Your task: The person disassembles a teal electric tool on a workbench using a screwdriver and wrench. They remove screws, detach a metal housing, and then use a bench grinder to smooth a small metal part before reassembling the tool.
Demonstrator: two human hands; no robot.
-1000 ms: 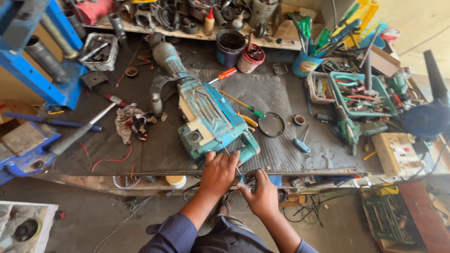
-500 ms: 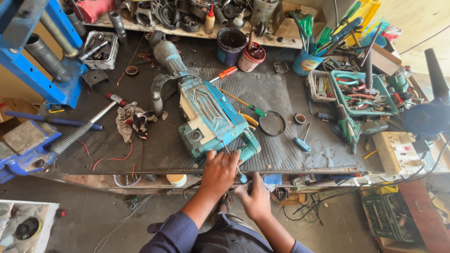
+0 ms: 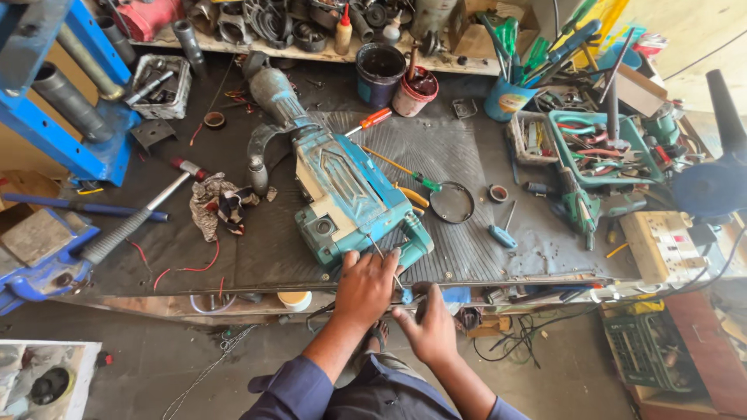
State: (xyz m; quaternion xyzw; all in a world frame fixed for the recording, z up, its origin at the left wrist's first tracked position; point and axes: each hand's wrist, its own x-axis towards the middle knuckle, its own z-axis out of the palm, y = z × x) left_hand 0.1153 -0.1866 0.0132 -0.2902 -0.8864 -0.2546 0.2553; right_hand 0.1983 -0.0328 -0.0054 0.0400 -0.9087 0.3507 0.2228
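Observation:
A teal and grey demolition hammer (image 3: pixel 342 198) lies slantwise on the ribbed rubber mat (image 3: pixel 459 155), its chisel end toward the back left. My left hand (image 3: pixel 366 284) rests on the hammer's rear handle end, with fingers pinching thin wires (image 3: pixel 381 253) that come out of it. Just below the bench's front edge (image 3: pixel 537 278), my right hand (image 3: pixel 429 330) is curled around a small dark part; what that part is I cannot tell.
On the mat lie a red-handled screwdriver (image 3: pixel 372 120), a green-handled screwdriver (image 3: pixel 405 173), a blue-handled one (image 3: pixel 499 232) and a black ring (image 3: pixel 452 202). A rag (image 3: pixel 219 206) and a hammer (image 3: pixel 132 222) are at left. A teal tool basket (image 3: pixel 595 148), tubs and a blue press (image 3: pixel 62 93) crowd the bench.
My right hand has shifted slightly along the bench edge and back. My left hand stays on the hammer's rear end.

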